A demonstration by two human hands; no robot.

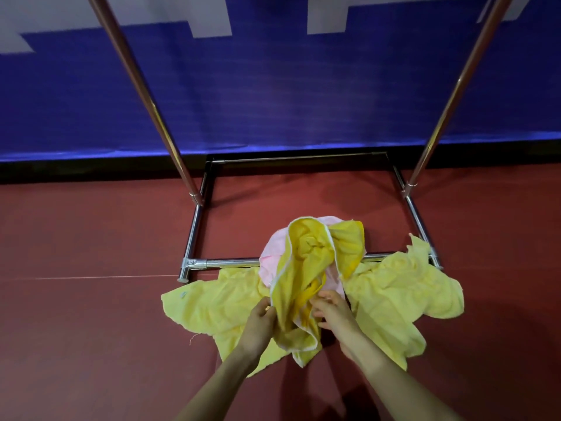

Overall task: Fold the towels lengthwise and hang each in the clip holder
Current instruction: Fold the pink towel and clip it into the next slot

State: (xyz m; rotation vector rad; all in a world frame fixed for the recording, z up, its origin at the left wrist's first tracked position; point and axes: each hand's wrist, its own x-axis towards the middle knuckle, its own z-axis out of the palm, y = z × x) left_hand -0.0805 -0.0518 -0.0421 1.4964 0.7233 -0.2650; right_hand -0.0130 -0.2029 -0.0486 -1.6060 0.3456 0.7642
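**Freeing one towel from the pile before the lengthwise fold**

The left hand (261,317) pinches the white-trimmed edge of the deep yellow towel (300,262). Just beside it, the right hand (331,311) grasps the towel's inner folds. Advisable: find both corners of one short edge and shake the cloth flat first. The towel is bunched, its long axis running from the hands toward the rack base (230,262). A pale yellow towel (212,311) lies outward of the left hand, and a pink towel (270,253) lies beyond.
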